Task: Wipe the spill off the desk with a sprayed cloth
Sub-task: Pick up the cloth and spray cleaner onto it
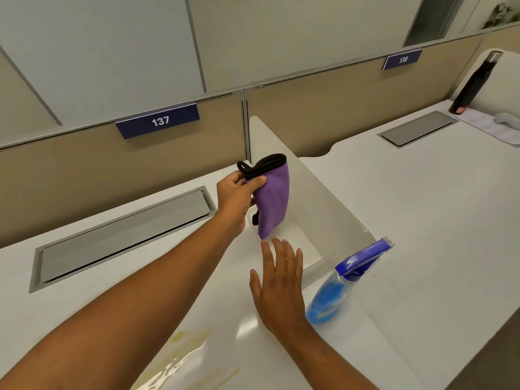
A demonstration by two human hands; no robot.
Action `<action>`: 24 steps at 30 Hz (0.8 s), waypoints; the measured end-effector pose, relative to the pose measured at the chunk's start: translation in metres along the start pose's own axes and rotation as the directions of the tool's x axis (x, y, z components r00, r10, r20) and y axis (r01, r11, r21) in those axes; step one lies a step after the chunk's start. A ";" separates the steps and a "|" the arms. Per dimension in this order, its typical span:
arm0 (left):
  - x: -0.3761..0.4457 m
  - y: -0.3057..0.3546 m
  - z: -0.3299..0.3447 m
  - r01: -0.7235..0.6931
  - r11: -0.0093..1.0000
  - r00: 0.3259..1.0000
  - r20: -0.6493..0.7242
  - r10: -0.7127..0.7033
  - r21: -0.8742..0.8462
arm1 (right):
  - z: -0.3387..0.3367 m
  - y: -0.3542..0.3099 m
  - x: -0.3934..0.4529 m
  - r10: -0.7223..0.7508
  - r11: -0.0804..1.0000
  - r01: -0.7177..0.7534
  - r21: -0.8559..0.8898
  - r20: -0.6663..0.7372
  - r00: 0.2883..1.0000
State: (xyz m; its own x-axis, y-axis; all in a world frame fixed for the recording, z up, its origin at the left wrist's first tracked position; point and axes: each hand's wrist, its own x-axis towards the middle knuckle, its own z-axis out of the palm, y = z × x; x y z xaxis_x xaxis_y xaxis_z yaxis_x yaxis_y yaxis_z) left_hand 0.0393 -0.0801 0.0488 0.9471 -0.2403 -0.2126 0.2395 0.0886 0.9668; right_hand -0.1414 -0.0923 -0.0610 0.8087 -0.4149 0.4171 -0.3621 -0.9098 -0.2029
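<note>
My left hand [235,194] pinches the black-trimmed top edge of a purple cloth [273,201], which hangs folded above the white desk [118,280]. Below the cloth's lower tip, my right hand [277,285] is spread flat with fingers apart, holding nothing. A spray bottle [342,282] with blue liquid and a blue trigger head stands just right of my right hand, not touched. A yellowish wet spill [180,361] lies on the desk near the front edge, partly hidden by my left forearm.
A low white divider [318,192] separates this desk from the neighbouring one. A grey cable-tray lid [123,235] is set into the desk at left. Beige partition panels with labels 137 and 138 stand behind. A dark bottle [475,83] and papers sit far right.
</note>
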 end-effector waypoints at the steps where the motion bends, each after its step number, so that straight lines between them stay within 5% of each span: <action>1: -0.010 0.009 0.000 -0.015 1.000 1.000 -0.026 0.015 -0.022 | -0.007 -0.005 0.004 0.004 0.998 -0.001 0.067 -0.053 0.999; 6: -0.072 0.050 -0.019 -0.127 0.992 0.982 -0.141 0.126 -0.001 | -0.058 -0.038 0.037 0.095 0.929 0.009 0.370 -0.263 0.960; 11: -0.134 0.067 -0.086 -0.154 0.986 0.962 -0.237 0.135 -0.061 | -0.090 -0.085 0.039 -0.024 0.918 0.173 0.356 -0.387 0.922; 17: -0.196 0.056 -0.192 -0.110 0.972 0.949 -0.311 0.042 -0.206 | -0.108 -0.156 -0.001 -0.177 0.818 0.319 0.478 -0.319 0.931; 21: -0.233 0.042 -0.263 -0.198 0.973 0.933 -0.326 0.151 -0.119 | -0.126 -0.207 -0.027 -0.197 0.779 0.281 0.561 -0.207 0.958; 24: -0.257 0.020 -0.292 -0.183 0.943 0.978 -0.151 0.145 -0.277 | -0.139 -0.248 -0.054 -0.283 0.753 0.344 0.561 -0.197 0.939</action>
State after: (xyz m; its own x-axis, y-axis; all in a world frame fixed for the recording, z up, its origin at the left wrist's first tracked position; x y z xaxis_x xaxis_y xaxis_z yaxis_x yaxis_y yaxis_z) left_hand -0.1371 0.2658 0.0812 0.9931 -0.0766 -0.0887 0.1119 0.3954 0.9117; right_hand -0.1600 0.1537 0.0900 0.7705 -0.1345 0.6231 0.2657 -0.8208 -0.5057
